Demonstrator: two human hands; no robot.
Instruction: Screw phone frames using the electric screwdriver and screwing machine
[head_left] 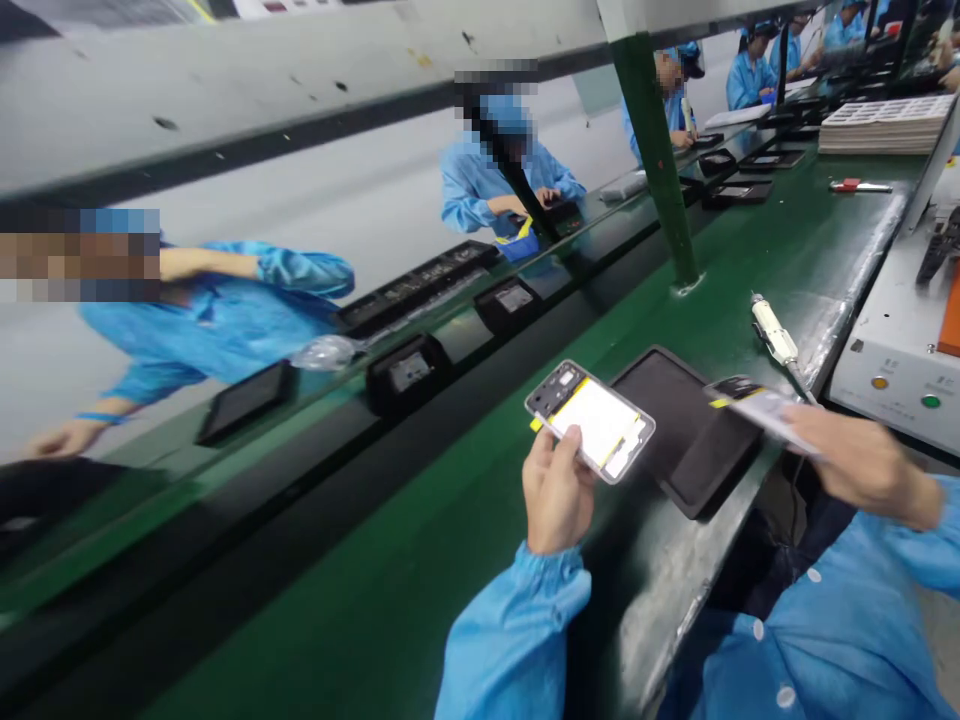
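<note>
My left hand (pixel 556 490) grips a phone housing (pixel 596 420) by its near edge, thumb on top. This housing has a dark upper end, a bright white middle, yellow strips and a small yellow tab. On the right, my right hand (pixel 870 465) is closed on a second phone part (pixel 761 408), thin and tilted, also with a dark end and a yellow tab. Motion smears this hand and its part. Under and between the two parts lies a black tray (pixel 656 400) on the green bench, partly covered by them.
An electric screwdriver (pixel 776 332) lies beyond the tray near a control box (pixel 892 380). A green post (pixel 660 160) rises from the bench (pixel 810 240). Left runs a dark conveyor (pixel 300 470) with black trays (pixel 409 372). Co-workers in blue (pixel 480 180) sit across it.
</note>
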